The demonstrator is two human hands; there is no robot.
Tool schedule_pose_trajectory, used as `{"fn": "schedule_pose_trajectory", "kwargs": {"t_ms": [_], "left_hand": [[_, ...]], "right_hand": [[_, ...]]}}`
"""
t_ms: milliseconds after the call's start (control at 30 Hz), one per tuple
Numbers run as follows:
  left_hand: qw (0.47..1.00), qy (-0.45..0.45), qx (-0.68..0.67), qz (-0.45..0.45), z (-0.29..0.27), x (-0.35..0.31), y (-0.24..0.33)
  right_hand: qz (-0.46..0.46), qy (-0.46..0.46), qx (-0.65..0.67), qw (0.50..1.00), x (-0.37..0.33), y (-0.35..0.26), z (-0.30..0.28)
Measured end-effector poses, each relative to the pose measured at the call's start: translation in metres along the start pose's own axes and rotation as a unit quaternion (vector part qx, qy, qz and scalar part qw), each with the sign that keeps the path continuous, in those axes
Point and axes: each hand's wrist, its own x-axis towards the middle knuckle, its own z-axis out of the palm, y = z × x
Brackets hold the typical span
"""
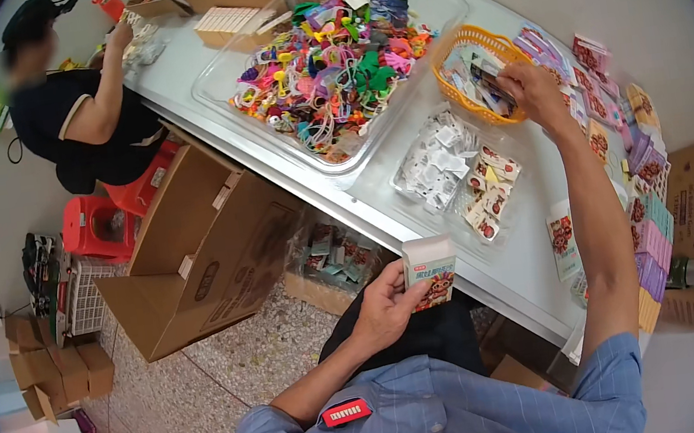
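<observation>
My left hand (381, 310) is closed round a small cardboard box (431, 274), pale green with a colourful picture on its front and its top end facing up. It holds the box just off the table's near edge. My right hand (534, 92) reaches over the right rim of a yellow plastic basket (446, 91). Its fingertips pinch a small flat packet (491, 84) among several others in the basket. Nearer me stand a clear tray of white sachets (438, 161) and a clear tray of small printed packets (491, 190).
A large clear bin (213, 94) heaped with colourful small toys stands on the white table (380, 203). Stacked printed boxes (652, 238) line the right side. An open carton (232, 240) is on the floor at the left. Another person (82, 102) works at the table's far left end.
</observation>
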Motion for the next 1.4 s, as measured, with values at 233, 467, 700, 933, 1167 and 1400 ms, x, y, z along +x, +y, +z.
{"fn": "schedule_pose_trajectory", "kwargs": {"t_ms": [233, 467, 700, 933, 1167, 1400], "left_hand": [[1.000, -0.008, 0.027, -0.012, -0.003, -0.002, 0.001], [1.000, -0.016, 0.021, -0.009, -0.003, -0.001, -0.003], [1.000, 0.004, 0.008, -0.008, -0.006, 0.000, -0.007], [1.000, 0.016, 0.017, -0.006, -0.004, 0.006, -0.001], [0.997, 0.024, 0.053, 0.050, -0.006, 0.019, 0.008], [0.996, 0.024, 0.041, 0.074, 0.001, 0.032, 0.023]], "right_hand": [[0.057, -0.023, 0.110, 0.992, -0.004, 0.009, 0.004], [-0.005, -0.102, -0.033, 0.994, 0.010, 0.032, 0.021], [0.109, -0.263, 0.045, 0.958, 0.033, 0.031, 0.001], [0.074, -0.161, 0.000, 0.984, 0.025, 0.031, -0.020], [0.111, 0.151, 0.106, 0.977, -0.015, -0.011, -0.057], [0.108, 0.025, 0.483, 0.869, -0.092, -0.114, -0.064]]}}
